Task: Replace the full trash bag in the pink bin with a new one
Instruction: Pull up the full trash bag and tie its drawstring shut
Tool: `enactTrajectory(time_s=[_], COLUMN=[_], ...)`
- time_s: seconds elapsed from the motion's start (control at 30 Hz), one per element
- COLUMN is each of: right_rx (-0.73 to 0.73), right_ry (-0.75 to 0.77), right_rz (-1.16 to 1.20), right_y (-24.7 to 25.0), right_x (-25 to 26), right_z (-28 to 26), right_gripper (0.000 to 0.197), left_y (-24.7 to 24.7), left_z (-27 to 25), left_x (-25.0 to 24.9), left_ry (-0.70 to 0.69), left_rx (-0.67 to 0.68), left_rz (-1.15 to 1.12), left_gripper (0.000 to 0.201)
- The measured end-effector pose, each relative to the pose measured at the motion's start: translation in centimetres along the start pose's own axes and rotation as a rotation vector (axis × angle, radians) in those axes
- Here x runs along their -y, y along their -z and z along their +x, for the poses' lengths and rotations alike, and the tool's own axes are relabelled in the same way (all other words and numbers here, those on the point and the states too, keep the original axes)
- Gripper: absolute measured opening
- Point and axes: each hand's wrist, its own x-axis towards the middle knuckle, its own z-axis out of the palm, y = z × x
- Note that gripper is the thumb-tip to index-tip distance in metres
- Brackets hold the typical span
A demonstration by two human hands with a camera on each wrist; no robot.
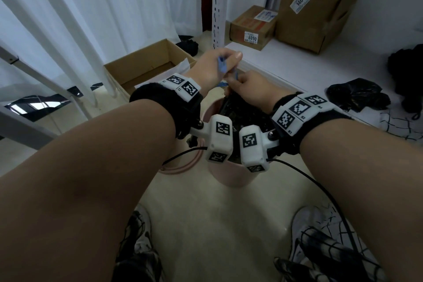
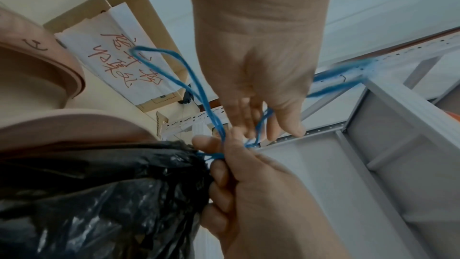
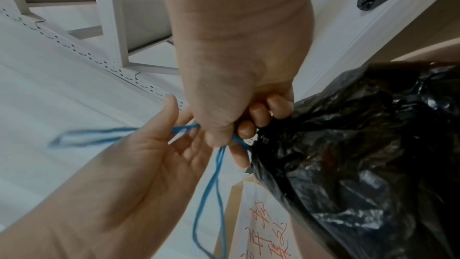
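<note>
Left hand [image 2: 263, 78] pinching one loop of blue drawstring [image 2: 196, 90]; right hand [image 3: 239, 94] clenched on the gathered neck of the black trash bag [image 3: 361, 145], seated in the pink bin [image 1: 231, 176]. Film thin, soft, slippery — best lifted by cord. Contents, weight, knot hidden.

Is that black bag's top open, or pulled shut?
Pulled shut. The black bag's neck is bunched tight where the blue strings come out, and the right hand grips that gather; the left hand holds the strings.
</note>
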Motion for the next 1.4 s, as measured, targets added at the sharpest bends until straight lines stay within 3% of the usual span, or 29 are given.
enactTrajectory(time_s=[0.07,0.2,0.33,0.47,0.57,0.63,0.73,0.8,0.9,1.0,1.13,1.23,1.4], right_rx=[-0.017,-0.035,-0.013,-0.031,0.025,0.048,0.08,0.097,0.119,0.188,0.162,0.101,0.065], right_ry=[-0.054,-0.141,-0.151,-0.125,-0.156,-0.174,-0.146,-0.119,-0.137,-0.097,-0.055,-0.05,-0.065], right_rz=[0.051,0.19,0.167,0.081,0.122,0.082,-0.005,0.016,0.19,0.168,0.097,0.209,0.463], right_y=[0.2,0.9,1.4,2.0,2.2,2.2,2.4,2.8,2.9,3.1,3.7,3.5,3.4], right_x=[-0.6,-1.2,-1.7,-1.9,-2.5,-3.1,-3.4,-3.6,-4.1,-3.9,-3.4,-3.7,-3.7], right_z=[0.2,0.2,0.4,0.7,0.7,0.9,0.8,0.6,0.2,0.1,0.4,0.4,0.2], right_gripper=[0.043,0.035,0.039,0.046,0.039,0.041,0.042,0.04,0.031,0.027,0.024,0.012,0.011], left_y=[0.2,0.0,-0.3,-0.5,-0.1,0.2,0.2,0.3,1.0,0.9,0.1,-0.7,-1.6], left_z=[0.1,-0.4,-0.6,-0.7,-0.3,0.0,0.2,0.2,-0.5,-1.2,-1.3,-1.3,-0.5], left_x=[0.6,1.2,0.4,0.2,-0.2,-0.3,-0.4,-0.3,0.0,0.4,0.5,0.4,1.0], left_ry=[0.01,0.129,0.228,0.294,0.346,0.277,0.205,0.27,0.402,0.28,0.21,0.184,0.14], left_rx=[0.035,0.216,0.21,0.277,0.084,-0.067,-0.1,-0.033,0.245,0.281,0.317,0.269,0.149], left_rz=[0.166,0.317,0.558,0.541,0.446,0.373,0.411,0.529,0.622,0.539,0.305,0.323,0.373], left_gripper=[0.021,0.038,0.049,0.051,0.044,0.044,0.044,0.036,0.019,0.007,0.014,0.015,0.015])
